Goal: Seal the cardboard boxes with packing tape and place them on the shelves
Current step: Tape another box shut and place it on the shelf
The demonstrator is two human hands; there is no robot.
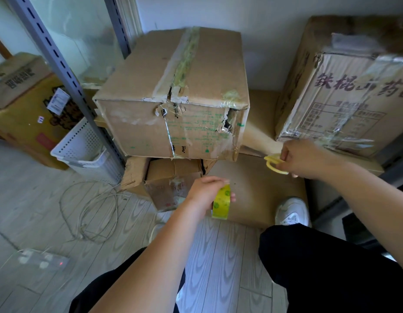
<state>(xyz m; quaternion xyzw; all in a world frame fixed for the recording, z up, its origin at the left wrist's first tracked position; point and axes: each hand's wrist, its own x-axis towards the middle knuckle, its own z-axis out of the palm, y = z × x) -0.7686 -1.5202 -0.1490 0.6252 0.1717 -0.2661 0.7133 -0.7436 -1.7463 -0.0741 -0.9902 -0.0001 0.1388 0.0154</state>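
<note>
My left hand (204, 192) grips a yellow-green roll of packing tape (221, 203) low in the middle, above the floor. My right hand (305, 159) holds yellow-handled scissors (274, 164) just below the printed box at the right. A worn cardboard box (173, 96) with old tape along its top seam and a torn front corner sits in the centre on flattened cardboard (252, 190). A second box (345, 86) with dark printed characters and shiny tape stands at the right.
A grey slotted shelf upright (60, 64) runs down at the left. Beside it are a white perforated basket (87, 152) and a yellow-brown carton (22, 109). A loose cable (90, 211) and a power strip (42, 260) lie on the wood floor. My white shoe (292, 211) rests on the cardboard.
</note>
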